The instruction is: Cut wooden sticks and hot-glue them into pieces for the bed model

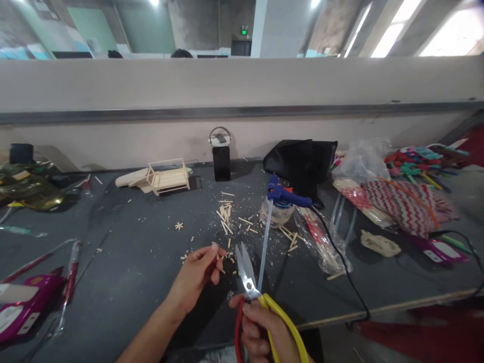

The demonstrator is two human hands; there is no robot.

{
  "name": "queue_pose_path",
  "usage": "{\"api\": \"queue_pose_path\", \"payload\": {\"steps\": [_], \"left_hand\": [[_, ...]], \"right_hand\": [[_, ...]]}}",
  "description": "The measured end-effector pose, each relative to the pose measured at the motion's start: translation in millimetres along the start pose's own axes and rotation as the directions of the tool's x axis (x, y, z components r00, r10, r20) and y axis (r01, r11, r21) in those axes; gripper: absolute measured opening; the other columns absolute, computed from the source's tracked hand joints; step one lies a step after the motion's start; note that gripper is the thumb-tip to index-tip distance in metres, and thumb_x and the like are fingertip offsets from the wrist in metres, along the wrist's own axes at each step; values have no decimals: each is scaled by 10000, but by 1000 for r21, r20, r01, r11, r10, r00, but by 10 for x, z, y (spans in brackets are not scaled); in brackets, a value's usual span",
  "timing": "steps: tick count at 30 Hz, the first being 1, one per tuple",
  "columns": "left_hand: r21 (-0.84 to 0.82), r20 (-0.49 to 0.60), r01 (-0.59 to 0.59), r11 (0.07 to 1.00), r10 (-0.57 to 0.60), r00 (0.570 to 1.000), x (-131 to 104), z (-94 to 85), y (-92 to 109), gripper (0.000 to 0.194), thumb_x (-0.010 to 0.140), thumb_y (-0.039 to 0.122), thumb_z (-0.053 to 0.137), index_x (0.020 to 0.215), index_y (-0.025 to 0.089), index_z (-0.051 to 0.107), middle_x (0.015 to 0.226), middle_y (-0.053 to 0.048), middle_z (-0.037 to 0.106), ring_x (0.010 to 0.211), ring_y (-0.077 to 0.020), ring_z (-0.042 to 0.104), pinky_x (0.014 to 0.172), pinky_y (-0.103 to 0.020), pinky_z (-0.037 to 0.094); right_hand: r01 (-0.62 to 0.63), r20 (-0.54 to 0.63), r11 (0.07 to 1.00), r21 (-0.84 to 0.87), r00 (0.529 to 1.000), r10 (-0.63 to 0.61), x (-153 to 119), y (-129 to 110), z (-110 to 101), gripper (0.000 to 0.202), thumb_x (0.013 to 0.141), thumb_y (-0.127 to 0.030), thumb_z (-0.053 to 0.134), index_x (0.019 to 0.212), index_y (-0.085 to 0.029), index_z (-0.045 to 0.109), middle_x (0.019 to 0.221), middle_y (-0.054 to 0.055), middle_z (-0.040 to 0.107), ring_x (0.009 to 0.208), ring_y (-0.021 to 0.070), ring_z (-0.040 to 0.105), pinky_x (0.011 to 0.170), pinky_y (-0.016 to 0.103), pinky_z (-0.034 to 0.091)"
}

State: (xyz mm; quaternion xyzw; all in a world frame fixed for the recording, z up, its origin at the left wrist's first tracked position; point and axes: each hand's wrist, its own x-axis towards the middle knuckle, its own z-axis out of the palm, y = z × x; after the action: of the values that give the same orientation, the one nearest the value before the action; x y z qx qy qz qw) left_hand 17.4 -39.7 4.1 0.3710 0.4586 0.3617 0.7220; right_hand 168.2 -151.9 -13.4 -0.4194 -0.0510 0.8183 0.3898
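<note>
My right hand point(260, 327) is wrapped round the handles of a pair of scissors point(246, 269), one handle red and the other yellow. The blades point away from me and stand slightly apart. To the left, the fingers of my left hand point(198, 272) are pinched together; a pale bit of small wooden stick shows at their tips, mostly hidden. Just beyond both hands lies a loose heap of cut wooden sticks point(225, 218) among crumbs. A small model bench point(170, 180) made of sticks stands farther back on the left.
A blue glue gun point(287, 195) rests on a clear jar point(277, 214), its glue stick reaching toward the scissors and its black cord point(340, 252) trailing right. A phone point(221, 164) leans at the back. Bagged sticks point(321, 239) lie right; a purple box point(36, 302) sits left.
</note>
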Motion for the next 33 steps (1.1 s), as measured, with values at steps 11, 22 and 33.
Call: {"api": "queue_pose_path", "payload": {"steps": [11,22,33], "left_hand": [[-20,-85,-85,996,83,993,-121,66,96,263,642,306,818,839,146,747,690,-28,706,569,-112,604,585,-226,479],[-62,-172,-200,978,187,967,-163,179,-62,212,624,300,828,764,166,742,710,-14,685,680,-129,585,671,-233,467],[111,-203,-295,949,312,928,-237,252,-91,135,675,289,777,733,177,728,749,-10,667,710,-145,584,685,-234,475]], "right_hand": [[183,42,954,-237,983,-178,-73,60,23,528,740,-574,689,1063,-178,557,524,-113,420,386,28,332,370,170,249],[317,33,837,-446,940,-339,-146,51,150,646,730,-691,627,1071,-149,544,492,-109,416,378,42,330,404,184,286],[337,47,815,-472,932,-358,-159,67,178,578,738,-696,612,1000,-188,526,469,-117,365,370,45,282,391,189,232]]}}
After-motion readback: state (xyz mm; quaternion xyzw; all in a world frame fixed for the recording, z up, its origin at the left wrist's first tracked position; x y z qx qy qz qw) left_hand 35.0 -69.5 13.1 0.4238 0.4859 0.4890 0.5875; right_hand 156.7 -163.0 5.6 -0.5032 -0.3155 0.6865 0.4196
